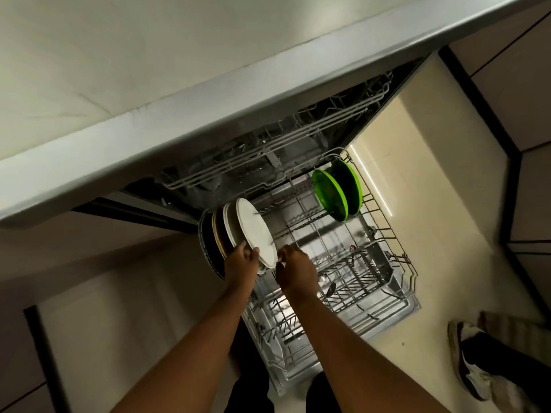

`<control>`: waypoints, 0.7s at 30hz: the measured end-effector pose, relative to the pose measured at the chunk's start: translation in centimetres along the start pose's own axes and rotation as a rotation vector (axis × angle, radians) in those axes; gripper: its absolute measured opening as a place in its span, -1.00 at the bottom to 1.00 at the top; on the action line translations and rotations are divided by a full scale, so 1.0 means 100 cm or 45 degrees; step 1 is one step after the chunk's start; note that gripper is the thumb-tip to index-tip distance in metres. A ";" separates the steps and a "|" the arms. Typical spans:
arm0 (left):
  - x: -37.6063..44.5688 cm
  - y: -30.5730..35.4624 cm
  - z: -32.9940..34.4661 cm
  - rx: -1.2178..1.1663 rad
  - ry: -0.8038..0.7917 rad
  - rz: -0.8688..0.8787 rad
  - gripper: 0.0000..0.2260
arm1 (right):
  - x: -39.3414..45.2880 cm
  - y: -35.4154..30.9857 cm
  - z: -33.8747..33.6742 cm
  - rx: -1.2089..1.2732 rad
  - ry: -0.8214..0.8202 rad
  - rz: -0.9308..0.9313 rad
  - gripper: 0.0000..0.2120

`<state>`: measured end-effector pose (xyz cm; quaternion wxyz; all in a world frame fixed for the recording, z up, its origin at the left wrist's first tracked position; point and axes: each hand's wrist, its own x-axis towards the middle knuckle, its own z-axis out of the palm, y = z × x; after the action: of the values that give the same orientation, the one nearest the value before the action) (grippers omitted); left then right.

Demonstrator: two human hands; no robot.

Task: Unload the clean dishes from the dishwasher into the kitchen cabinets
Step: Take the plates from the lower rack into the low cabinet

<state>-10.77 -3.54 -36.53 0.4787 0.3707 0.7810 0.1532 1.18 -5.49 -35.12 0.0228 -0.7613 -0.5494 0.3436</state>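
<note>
grey counter [208, 120] – open dishwasher [396, 296] – tile floor [432, 162]

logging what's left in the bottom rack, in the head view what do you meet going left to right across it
dark plate → tan-rimmed plate → white plate → spoon → green plates. The left hand grips the white plate's lower edge.

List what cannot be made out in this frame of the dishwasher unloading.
- Head view: the plates behind the white plate show only their rims, so their count is unclear.
- Right hand: its fingertips are turned away, so contact with the white plate cannot be told.
- Upper rack: dark and shadowed under the countertop; its contents cannot be made out.
- Left hand hides the white plate's lower edge.
</note>
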 end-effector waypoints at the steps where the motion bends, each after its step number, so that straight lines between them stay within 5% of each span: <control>1: 0.003 0.004 0.004 0.025 0.005 0.005 -0.64 | -0.003 0.006 -0.001 0.026 0.005 -0.009 -0.70; 7: 0.020 0.019 0.024 0.098 0.136 -0.147 -0.61 | -0.010 0.044 -0.001 0.118 0.042 0.059 -0.64; 16: -0.003 0.007 0.002 0.043 0.203 -0.076 -0.70 | -0.013 0.048 -0.015 0.203 0.036 0.115 -0.68; 21: -0.042 -0.031 -0.037 -0.420 0.030 -0.205 -0.83 | -0.014 0.041 -0.029 0.286 0.083 0.166 -0.76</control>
<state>-14.19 -8.30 -33.89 0.5345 0.2214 0.7780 0.2448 5.89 -7.27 -33.92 0.1033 -0.7987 -0.4559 0.3789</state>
